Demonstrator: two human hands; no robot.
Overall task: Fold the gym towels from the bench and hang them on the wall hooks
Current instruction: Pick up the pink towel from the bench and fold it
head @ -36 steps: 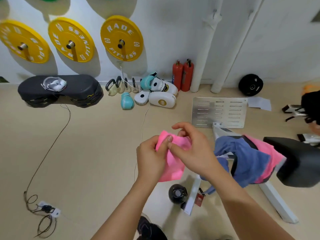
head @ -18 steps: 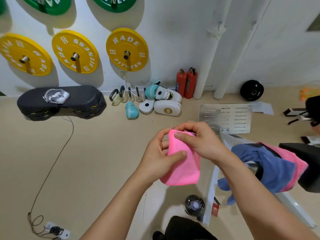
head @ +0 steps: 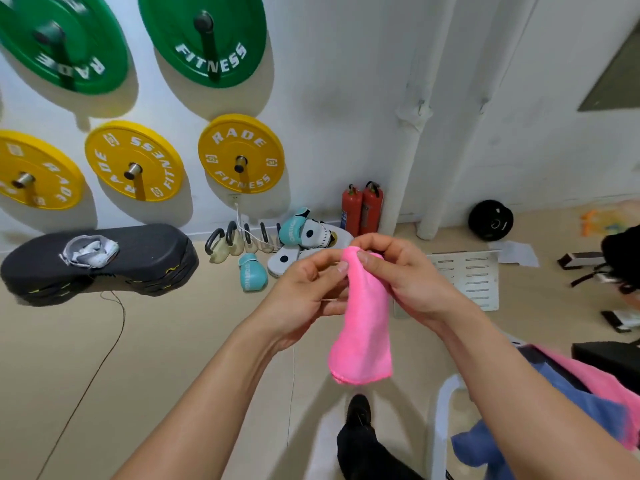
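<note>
1. In the centre of the frame a pink towel (head: 363,327), folded into a narrow strip, hangs down in mid-air above the tan floor (head: 138,358).
2. The left hand (head: 304,292) grasps the towel's upper left edge, thumb and fingertips pinched against the cloth.
3. The right hand (head: 405,275) grips the top of the same towel from the right, fingers curled over its upper fold; the two hands nearly touch there.
4. At the lower right of the frame, a blue towel (head: 561,410) and another pink towel (head: 602,386) lie draped together over the bench (head: 609,358), whose dark pad shows at the right edge.
5. On the white wall across the upper left hang two green weight plates (head: 204,32) and, below them, three yellow weight plates (head: 240,154) on pegs.
6. Under the plates, at the left, a black padded block (head: 138,258) sits on the floor with a crumpled white cloth (head: 90,251) on top.
7. Along the foot of the wall, middle of the frame, lie teal boxing gloves (head: 252,277), with two red fire extinguishers (head: 362,209) standing just right of them.
8. A slotted metal plate (head: 474,278) lies on the floor behind the right hand, and a black weight plate (head: 490,220) leans at the wall further right.
</note>
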